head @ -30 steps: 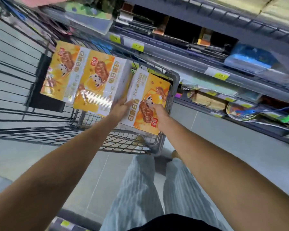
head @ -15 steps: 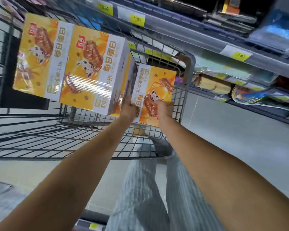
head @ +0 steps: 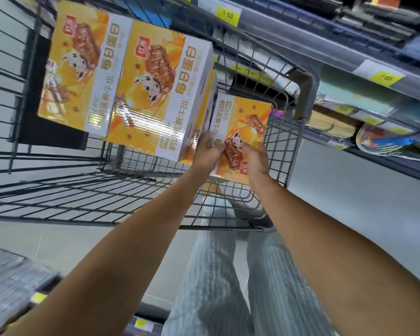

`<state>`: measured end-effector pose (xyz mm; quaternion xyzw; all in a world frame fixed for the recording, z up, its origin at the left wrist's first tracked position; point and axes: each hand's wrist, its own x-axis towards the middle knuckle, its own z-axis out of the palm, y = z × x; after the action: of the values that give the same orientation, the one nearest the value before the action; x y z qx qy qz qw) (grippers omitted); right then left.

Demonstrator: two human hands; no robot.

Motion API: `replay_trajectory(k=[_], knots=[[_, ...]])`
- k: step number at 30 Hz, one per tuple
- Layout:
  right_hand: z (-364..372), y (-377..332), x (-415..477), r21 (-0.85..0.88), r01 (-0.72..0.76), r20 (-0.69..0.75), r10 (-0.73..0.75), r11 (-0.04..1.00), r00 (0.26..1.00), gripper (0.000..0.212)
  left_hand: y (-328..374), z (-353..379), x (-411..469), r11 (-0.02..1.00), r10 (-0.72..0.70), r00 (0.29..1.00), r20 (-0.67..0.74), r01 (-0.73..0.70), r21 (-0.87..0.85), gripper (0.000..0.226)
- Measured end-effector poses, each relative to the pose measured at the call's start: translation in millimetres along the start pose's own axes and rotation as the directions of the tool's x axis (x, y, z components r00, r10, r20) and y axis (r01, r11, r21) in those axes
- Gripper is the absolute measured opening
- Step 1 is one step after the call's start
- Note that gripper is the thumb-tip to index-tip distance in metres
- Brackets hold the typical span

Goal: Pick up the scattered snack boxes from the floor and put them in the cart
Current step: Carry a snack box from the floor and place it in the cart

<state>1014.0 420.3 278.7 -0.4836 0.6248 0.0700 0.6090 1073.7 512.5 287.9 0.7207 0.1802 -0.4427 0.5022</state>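
Left hand (head: 207,151) and right hand (head: 255,158) gripping glossy yellow cardboard snack box (head: 244,117), inside grey wire-mesh cart (head: 305,98)

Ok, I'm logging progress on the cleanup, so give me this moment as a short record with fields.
stowed: left box and middle box, side by side in the cart
in hand: held box, at the cart's right corner, next to the middle box
left hand: grips the held box's left edge
right hand: holds its lower right part
behind: shelf with yellow price tags
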Motion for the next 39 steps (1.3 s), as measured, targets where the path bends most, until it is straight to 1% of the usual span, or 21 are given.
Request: replay_trajectory(k=[2,4,6,8,9,11,13,15,18,20,23,24,26,28,30,33,36,39], knots=[[-1.7,-6.7,-8.2,0.037,-0.008,-0.018,0.008,0.999,1.000,0.064,4.2,0.5,-7.3,0.999,-0.001,1.000,-0.017,0.000,-0.038,0.053],[-4.8,-13.1,-17.4,0.097,-0.028,-0.034,0.031,0.995,0.999,0.061,11.2,3.1,-17.5,0.998,0.004,0.999,-0.052,-0.007,-0.054,0.046],[-7.7,-20.4,-28.2,0.093,-0.026,-0.037,0.030,0.995,0.999,0.056,19.5,3.9,-27.4,0.999,0.007,0.996,-0.085,-0.010,-0.039,0.041],[-15.0,-28.5,-36.0,0.091,-0.013,-0.039,0.016,0.996,0.999,0.044,29.2,6.2,-38.2,0.998,0.017,0.995,-0.103,-0.023,-0.062,0.033],[-21.1,-32.1,-40.8,0.097,-0.005,-0.035,0.009,0.995,0.999,0.039,33.9,8.5,-44.4,0.998,0.039,0.994,-0.102,-0.045,-0.052,0.028],[-29.0,-39.6,-48.7,0.093,0.029,-0.012,-0.028,0.995,1.000,0.028,44.3,12.4,-53.0,0.994,0.105,0.989,-0.100,-0.104,0.012,0.032],[-39.0,-46.1,-60.6,0.093,0.066,0.037,-0.070,0.993,0.997,0.008,54.3,17.0,-61.8,0.981,0.179,0.979,-0.099,-0.170,0.099,0.036],[-51.3,-53.9,-75.2,0.137,0.098,0.085,-0.110,0.986,0.990,0.016,65.2,25.2,-72.6,0.961,0.232,0.968,-0.091,-0.214,0.173,0.032],[-81.3,-69.0,-97.0,0.265,0.095,0.113,-0.129,0.960,0.985,0.013,81.2,46.5,-95.1,0.933,0.296,0.953,-0.058,-0.275,0.233,0.028],[-109.4,-75.0,-106.6,0.350,0.106,0.107,-0.152,0.931,0.982,0.016,90.9,66.8,-113.1,0.896,0.360,0.933,-0.015,-0.341,0.283,0.029],[-159.5,-76.0,-114.0,0.394,0.156,0.057,-0.194,0.906,0.979,0.010,96.4,99.3,-137.6,0.860,0.396,0.914,0.086,-0.402,0.315,0.022],[-182.0,-73.9,-117.5,0.407,0.166,0.034,-0.197,0.898,0.980,0.008,95.1,114.8,-148.0,0.845,0.397,0.909,0.128,-0.416,0.335,0.023],[-217.5,-67.7,-117.5,0.419,0.185,-0.005,-0.202,0.889,0.979,0.012,89.4,139.4,-158.2,0.818,0.401,0.902,0.156,-0.430,0.382,0.030],[-260.3,-54.3,-118.3,0.438,0.191,-0.036,-0.195,0.878,0.980,0.017,81.4,174.6,-178.1,0.794,0.411,0.889,0.201,-0.458,0.400,0.026],[-309.4,-34.4,-119.8,0.440,0.201,-0.069,-0.190,0.875,0.979,0.015,70.7,218.1,-207.1,0.785,0.412,0.872,0.266,-0.487,0.382,0.020],[-374.3,-3.3,-126.0,0.456,0.228,-0.119,-0.195,0.860,0.974,0.011,48.6,274.5,-239.9,0.775,0.401,0.861,0.312,-0.500,0.387,0.026],[-440.5,32.4,-134.6,0.473,0.259,-0.182,-0.194,0.842,0.964,0.010,19.9,332.8,-273.7,0.726,0.393,0.828,0.399,-0.546,0.418,0.017],[-508.9,70.3,-140.4,0.524,0.276,-0.248,-0.166,0.806,0.954,0.014,-11.6,395.9,-308.1,0.707,0.364,0.812,0.457,-0.560,0.431,0.024]])
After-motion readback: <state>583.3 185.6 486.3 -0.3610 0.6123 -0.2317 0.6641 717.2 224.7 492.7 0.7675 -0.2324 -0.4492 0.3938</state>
